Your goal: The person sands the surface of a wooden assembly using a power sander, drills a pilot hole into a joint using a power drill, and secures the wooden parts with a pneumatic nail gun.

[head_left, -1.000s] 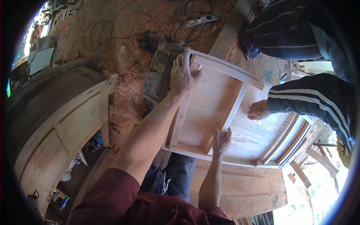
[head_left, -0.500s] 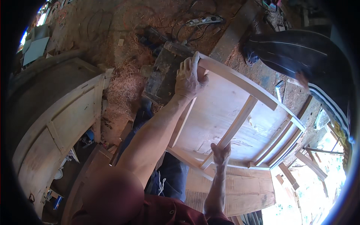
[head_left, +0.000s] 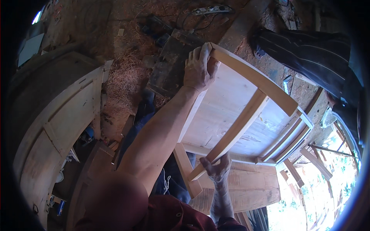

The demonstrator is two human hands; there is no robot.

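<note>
A pale wooden frame [head_left: 274, 85] of joined rails lies tilted over a light plywood panel [head_left: 227, 106], its near end raised off it. My left hand [head_left: 198, 71] is wrapped round the frame's far left corner, fingers over the outer edge and thumb on the inner side. Lower down, my right hand [head_left: 218, 168] grips the frame's middle crossbar [head_left: 241, 131] close to its near end. Just left of that hand, a short near rail [head_left: 187, 169] of the frame stands clear of the panel's edge.
A dark, worn block [head_left: 169, 65] sits beyond my left hand amid wood shavings [head_left: 123, 79]. On the left stands a large panelled wooden piece [head_left: 71, 127]. Another person in dark striped trousers [head_left: 304, 57] is at the right. A power strip [head_left: 211, 10] with cables lies far off.
The frame's near end has risen off the panel and come toward me, my right hand moving with it. My left hand keeps its corner grip. The other person's hand has left view.
</note>
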